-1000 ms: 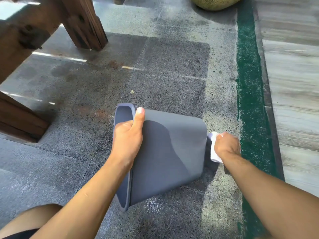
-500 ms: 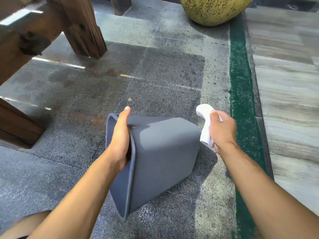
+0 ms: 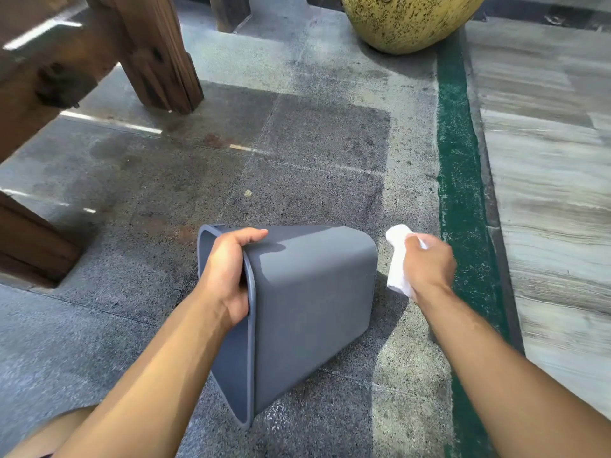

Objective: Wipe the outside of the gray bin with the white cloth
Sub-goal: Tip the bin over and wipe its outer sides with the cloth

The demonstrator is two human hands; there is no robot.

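Gray bin (image 3: 310, 312) lies tipped on its side on the stone floor (image 3: 297, 180), open mouth toward me and to the left, base pointing right. One lower edge rests on the floor; the rest is propped up.

Left hand (image 3: 228, 276) holds the bin at the rim: thumb across the upper outer wall, fingers curled inside the mouth. Firm grip, holding the bin.

Right hand (image 3: 429, 266) is closed round the bunched white cloth (image 3: 398, 256). Cloth sits just beside the bin's base, apart from it; I see a gap of floor between them.

Change over the last second: cloth was down against the base end of the bin, then lifted and came away to the right. The left thumb slid from lying flat along the top wall to hooking over the rim corner, and the bin rolled so more of the side wall faces up.

Reading: one wiping pass on the base looks finished, and the bin is being turned for a fresh face. I judge the broad upper wall is the next surface. Task partway; cannot tell which walls are already clean.

Surroundings: dark wooden posts (image 3: 155, 51) upper left, a speckled yellow pot (image 3: 406, 18) at top, a green strip (image 3: 458, 166) along the right.
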